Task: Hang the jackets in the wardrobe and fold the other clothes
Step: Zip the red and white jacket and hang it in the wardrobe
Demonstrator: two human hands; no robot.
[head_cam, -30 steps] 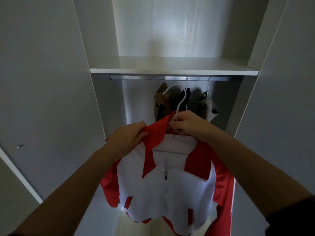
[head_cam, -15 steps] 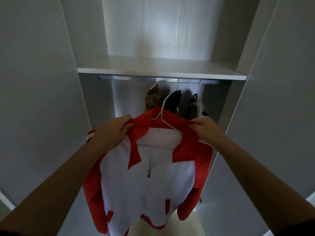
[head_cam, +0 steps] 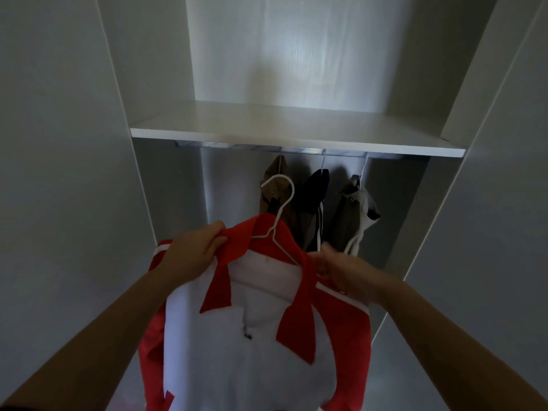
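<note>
A red and white jacket (head_cam: pixel 252 351) hangs on a white wire hanger (head_cam: pixel 280 209) that I hold up in front of the open wardrobe. My left hand (head_cam: pixel 192 253) grips the jacket's left shoulder by the red collar. My right hand (head_cam: pixel 341 268), blurred, holds the right shoulder; its fingers curl around the fabric. The hanger's hook points up, below the metal rail (head_cam: pixel 267 145) and apart from it.
Three garments hang on the rail: a tan one (head_cam: pixel 274 185), a dark one (head_cam: pixel 314 203) and a grey one (head_cam: pixel 353 215). A white shelf (head_cam: pixel 296 143) runs just above the rail. Wardrobe side panels and open doors stand close on both sides.
My right hand left the hanger's neck and went to the jacket's right shoulder. The jacket and hanger have risen nearer the rail, and the hook now stands free.
</note>
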